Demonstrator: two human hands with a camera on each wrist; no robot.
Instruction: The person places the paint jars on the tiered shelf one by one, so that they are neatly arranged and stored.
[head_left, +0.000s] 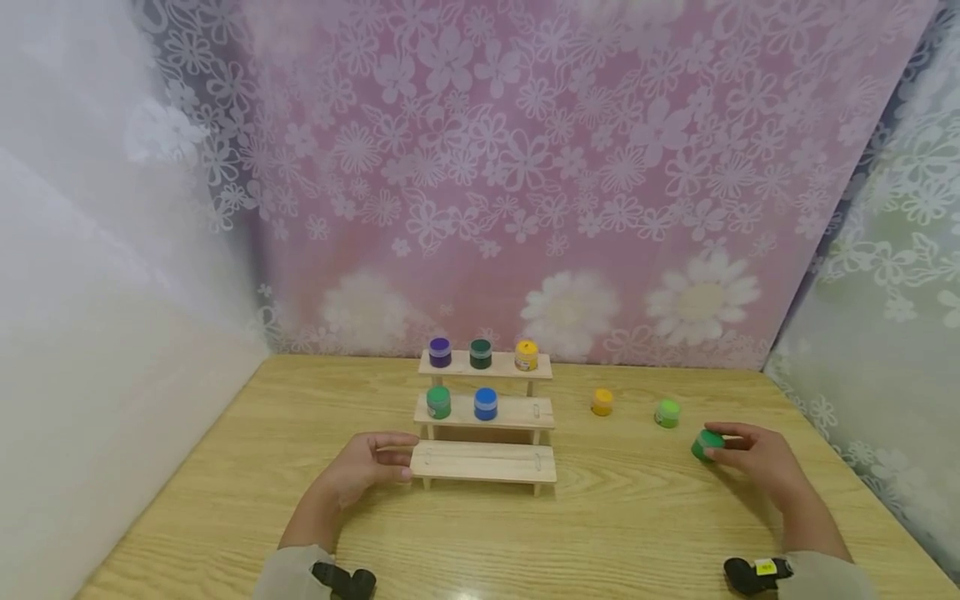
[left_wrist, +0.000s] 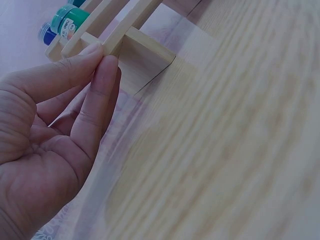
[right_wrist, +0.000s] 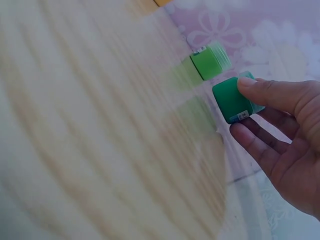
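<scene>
**Grip and Support Positions**

The left hand pinched the stepped rack at the end of its lowest tier, probably to steady it. The right hand held a tilted green jar between thumb and fingers, well right of the rack. Five jars stood spaced above, presumably for easy access. The rack was pale, planked wood; the jars, squat cylinders, apparently plastic.

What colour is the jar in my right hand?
Deep green: the held jar shows best in the right wrist view.
</scene>
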